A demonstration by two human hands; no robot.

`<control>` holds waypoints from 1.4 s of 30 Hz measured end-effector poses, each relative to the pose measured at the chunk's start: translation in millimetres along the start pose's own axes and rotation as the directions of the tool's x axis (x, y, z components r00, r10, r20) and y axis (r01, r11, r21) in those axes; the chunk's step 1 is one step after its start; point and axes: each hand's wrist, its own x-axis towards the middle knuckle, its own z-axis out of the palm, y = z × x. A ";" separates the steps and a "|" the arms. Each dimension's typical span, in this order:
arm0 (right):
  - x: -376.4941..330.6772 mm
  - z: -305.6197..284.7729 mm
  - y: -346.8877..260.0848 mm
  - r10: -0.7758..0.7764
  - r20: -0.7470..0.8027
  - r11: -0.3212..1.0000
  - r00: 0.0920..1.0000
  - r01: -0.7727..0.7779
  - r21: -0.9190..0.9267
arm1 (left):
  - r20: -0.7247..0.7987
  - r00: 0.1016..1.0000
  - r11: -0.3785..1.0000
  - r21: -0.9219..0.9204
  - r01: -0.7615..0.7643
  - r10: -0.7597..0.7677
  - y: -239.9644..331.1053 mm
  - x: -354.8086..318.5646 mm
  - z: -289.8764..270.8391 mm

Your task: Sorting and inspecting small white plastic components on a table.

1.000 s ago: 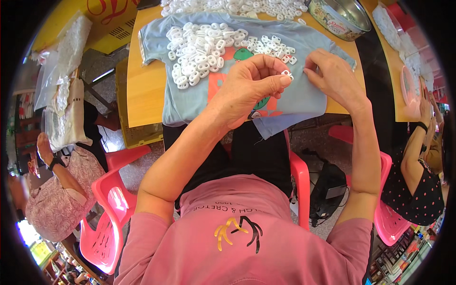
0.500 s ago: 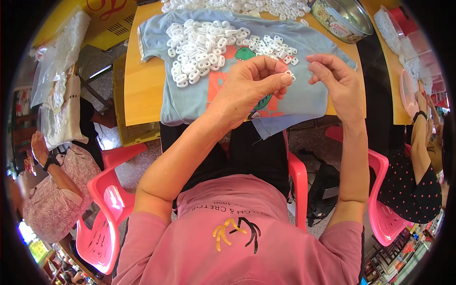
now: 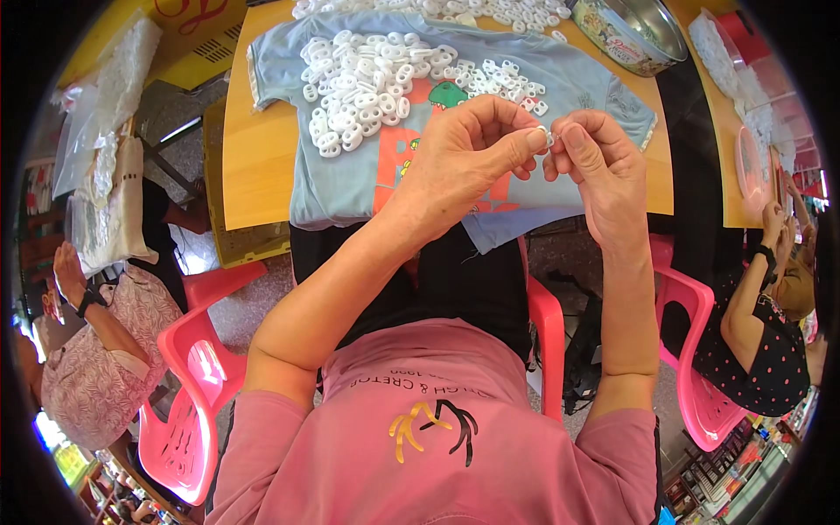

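Note:
My left hand [image 3: 464, 166] pinches a small white plastic piece with holes [image 3: 548, 136] between thumb and fingertips, above the shirt. Close against its right side, my right hand [image 3: 604, 166] has thumb and fingers pressed together; whatever they hold is too small and covered to make out. Beneath both hands a light blue T-shirt [image 3: 346, 188] with a red and green print lies spread on the table. On it rest a large heap of white two-holed oval plastic pieces [image 3: 363, 87] and, to its right, a smaller pile of little white pieces [image 3: 500, 80].
The wooden table [image 3: 254, 166] carries more white pieces [image 3: 437, 9] along its far side and a round metal tin [image 3: 630, 35] at the far right. Pink chairs [image 3: 188, 376] stand to either side. People sit left and right, one with a hand [image 3: 70, 273] raised near plastic bags [image 3: 105, 149].
My right hand has moved left and its fingertips have closed beside the small white piece. My left hand still pinches that piece, shifted slightly right.

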 end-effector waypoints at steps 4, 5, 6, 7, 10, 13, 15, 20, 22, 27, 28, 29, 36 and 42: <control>-1.2 2.5 -1.7 -0.002 -0.004 0.999 1.000 0.002 -0.032 | -0.005 0.999 0.998 0.044 -0.035 0.035 0.5 -1.6 0.7; -1.4 3.4 -2.5 0.006 -0.010 0.999 1.000 -0.006 -0.034 | -0.011 0.999 0.997 0.068 -0.046 0.047 0.9 -2.2 0.8; -1.6 4.1 -3.0 0.013 -0.016 0.999 1.000 -0.014 -0.036 | -0.012 0.999 0.997 0.068 -0.047 0.048 1.6 -2.6 0.9; -1.8 4.3 -3.3 0.014 -0.015 0.999 1.000 -0.014 -0.036 | -0.017 0.999 0.995 0.086 -0.046 0.048 2.3 -2.9 1.2; -2.2 5.3 -3.7 0.015 -0.016 0.999 1.000 -0.016 -0.052 | -0.022 0.998 0.992 0.111 -0.059 0.062 3.1 -3.6 2.3; -2.8 8.7 -4.0 0.008 -0.028 0.995 1.000 -0.011 -0.097 | -0.023 0.996 0.989 0.127 -0.078 0.081 3.2 -4.0 1.6; -3.7 11.1 -4.4 -0.023 -0.039 0.985 0.999 0.016 -0.172 | -0.025 0.996 0.987 0.138 -0.082 0.086 2.9 -4.2 1.3; -6.6 17.9 -6.1 -0.075 -0.071 0.978 0.995 0.060 -0.198 | -0.013 0.998 0.988 0.143 -0.061 0.064 6.7 -6.5 1.5; -6.8 18.4 -6.1 -0.088 -0.081 0.981 0.993 0.073 -0.178 | -0.017 0.997 0.989 0.133 -0.069 0.072 8.3 -6.6 2.9; -4.8 17.8 -6.4 -0.074 -0.106 0.993 0.992 0.064 -0.095 | -0.025 0.994 0.988 0.114 -0.105 0.109 9.1 -5.5 3.3; -4.8 18.2 -6.8 -0.074 -0.106 0.993 0.992 0.064 -0.095 | -0.025 0.994 0.987 0.119 -0.104 0.108 9.0 -5.6 2.8; -4.9 18.8 -7.4 -0.069 -0.102 0.992 0.992 0.057 -0.110 | -0.026 0.994 0.987 0.123 -0.103 0.107 8.9 -5.6 2.5; -4.4 20.2 -9.6 -0.030 -0.094 0.985 0.995 0.014 -0.170 | -0.043 0.996 0.990 0.119 -0.077 0.083 9.3 -6.4 2.3; -4.3 22.1 -10.6 -0.047 -0.065 0.960 0.997 0.027 -0.277 | -0.063 0.995 0.988 0.140 -0.067 0.077 10.1 -7.3 2.6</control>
